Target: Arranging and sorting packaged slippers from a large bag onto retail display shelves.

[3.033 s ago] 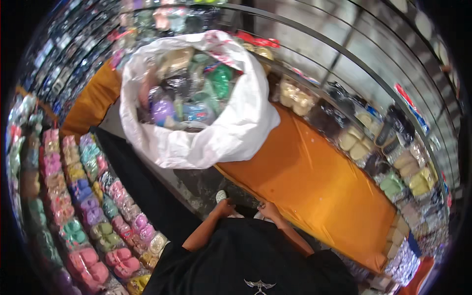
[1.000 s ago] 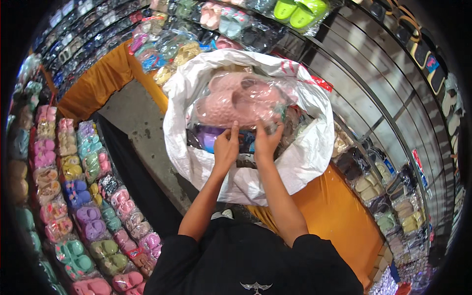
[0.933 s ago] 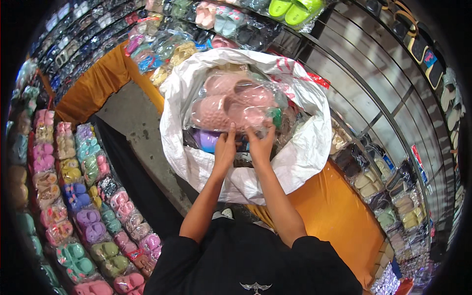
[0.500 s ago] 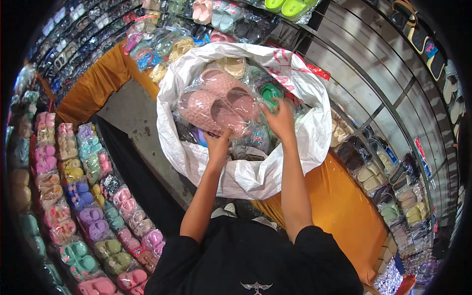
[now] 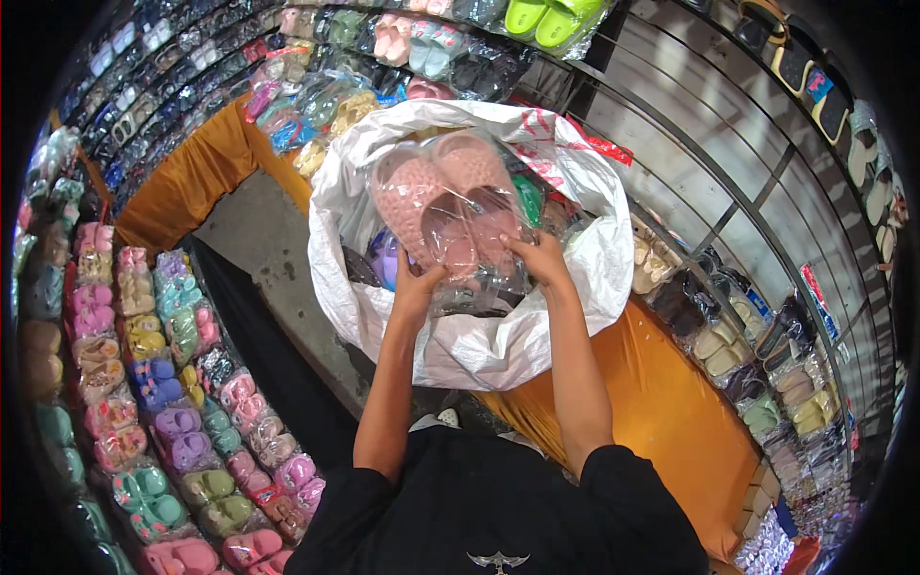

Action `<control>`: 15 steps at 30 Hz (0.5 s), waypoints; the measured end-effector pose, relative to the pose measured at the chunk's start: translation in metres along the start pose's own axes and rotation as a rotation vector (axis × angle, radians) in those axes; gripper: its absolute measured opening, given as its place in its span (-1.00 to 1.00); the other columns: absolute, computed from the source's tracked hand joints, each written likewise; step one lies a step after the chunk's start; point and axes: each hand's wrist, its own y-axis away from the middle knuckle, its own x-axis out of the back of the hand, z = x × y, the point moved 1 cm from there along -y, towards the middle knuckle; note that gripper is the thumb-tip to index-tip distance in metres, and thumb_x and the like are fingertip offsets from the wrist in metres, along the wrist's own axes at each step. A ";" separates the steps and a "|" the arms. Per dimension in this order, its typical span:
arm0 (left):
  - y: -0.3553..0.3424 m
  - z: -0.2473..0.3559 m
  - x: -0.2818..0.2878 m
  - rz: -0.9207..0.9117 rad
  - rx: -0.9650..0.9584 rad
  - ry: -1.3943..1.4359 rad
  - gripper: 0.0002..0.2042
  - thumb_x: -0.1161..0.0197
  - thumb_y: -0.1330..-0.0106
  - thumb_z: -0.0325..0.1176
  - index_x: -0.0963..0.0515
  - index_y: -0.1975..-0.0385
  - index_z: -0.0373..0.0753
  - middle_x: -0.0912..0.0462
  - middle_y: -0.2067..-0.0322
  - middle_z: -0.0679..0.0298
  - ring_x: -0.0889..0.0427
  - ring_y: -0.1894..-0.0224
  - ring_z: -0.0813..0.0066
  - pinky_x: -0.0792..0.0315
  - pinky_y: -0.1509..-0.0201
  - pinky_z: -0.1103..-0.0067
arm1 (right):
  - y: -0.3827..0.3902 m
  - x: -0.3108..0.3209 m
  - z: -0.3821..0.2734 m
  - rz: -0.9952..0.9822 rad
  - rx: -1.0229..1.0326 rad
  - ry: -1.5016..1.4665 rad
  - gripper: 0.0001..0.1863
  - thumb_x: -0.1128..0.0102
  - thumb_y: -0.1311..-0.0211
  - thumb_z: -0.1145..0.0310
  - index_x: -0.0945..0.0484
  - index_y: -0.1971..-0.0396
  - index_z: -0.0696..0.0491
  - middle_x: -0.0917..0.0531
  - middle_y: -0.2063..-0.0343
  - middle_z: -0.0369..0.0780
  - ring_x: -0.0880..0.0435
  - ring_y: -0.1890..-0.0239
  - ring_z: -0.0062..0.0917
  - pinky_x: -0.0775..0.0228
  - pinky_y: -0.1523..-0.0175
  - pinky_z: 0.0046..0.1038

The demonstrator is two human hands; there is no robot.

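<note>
A pair of pink slippers (image 5: 450, 196) in a clear plastic bag is held up over a big white sack (image 5: 479, 340). My left hand (image 5: 414, 283) grips the bag's lower left edge. My right hand (image 5: 539, 257) grips its lower right edge. Inside the sack lie more bagged slippers, among them a purple pair (image 5: 385, 259) and a green pair (image 5: 529, 196).
Rows of bagged slippers in many colours cover the low display on the left (image 5: 163, 364). An orange-draped counter (image 5: 661, 422) runs on the right, with bagged footwear along its far edge (image 5: 757, 364). Wall racks hold more slippers at the top (image 5: 402, 38). A grey floor strip (image 5: 259, 249) lies between.
My hands went into the sack, took hold of the pink slipper bag and lifted it higher. The right hand has come back from the sack's right side onto the bag.
</note>
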 end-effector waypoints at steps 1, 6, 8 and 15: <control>0.000 0.005 -0.015 -0.063 -0.020 -0.020 -0.18 -0.22 0.01 -0.66 -0.04 -0.34 -0.24 -0.38 -0.15 0.14 -0.45 -0.15 0.27 -0.39 -0.20 0.43 | 0.007 0.014 0.002 0.063 -0.022 -0.027 -0.38 -0.50 0.04 0.30 -0.49 -0.01 0.28 -0.64 0.14 -0.07 -0.62 0.13 -0.41 -0.43 -0.02 -0.41; 0.011 0.009 -0.067 -0.213 -0.051 -0.054 -0.15 -0.22 0.02 -0.67 0.00 -0.36 -0.27 -0.36 -0.16 0.14 -0.44 -0.16 0.27 -0.42 -0.17 0.43 | 0.074 0.059 -0.021 0.292 0.193 -0.089 -0.28 -0.47 -0.01 0.33 -0.26 -0.10 0.26 -0.53 0.02 -0.05 -0.53 -0.01 -0.40 -0.38 -0.08 -0.39; 0.021 0.009 -0.100 -0.279 -0.061 -0.069 -0.14 -0.22 0.02 -0.68 0.01 -0.37 -0.28 -0.35 -0.17 0.13 -0.45 -0.15 0.27 -0.43 -0.16 0.43 | 0.106 0.084 -0.030 0.367 0.270 -0.205 -0.28 -0.45 -0.03 0.38 -0.22 -0.13 0.25 -0.49 -0.01 -0.04 -0.50 -0.04 -0.38 -0.36 -0.11 -0.37; 0.081 -0.031 -0.226 -0.646 0.206 -0.050 -0.06 -0.19 -0.02 -0.73 0.30 -0.35 -0.27 -0.56 0.10 -0.01 -0.65 0.15 0.28 -0.56 0.07 0.43 | 0.215 0.191 0.009 0.826 0.321 -0.170 -0.33 -0.41 -0.09 0.42 -0.23 -0.15 0.21 -0.49 -0.01 -0.09 -0.48 -0.05 -0.43 -0.32 -0.14 -0.43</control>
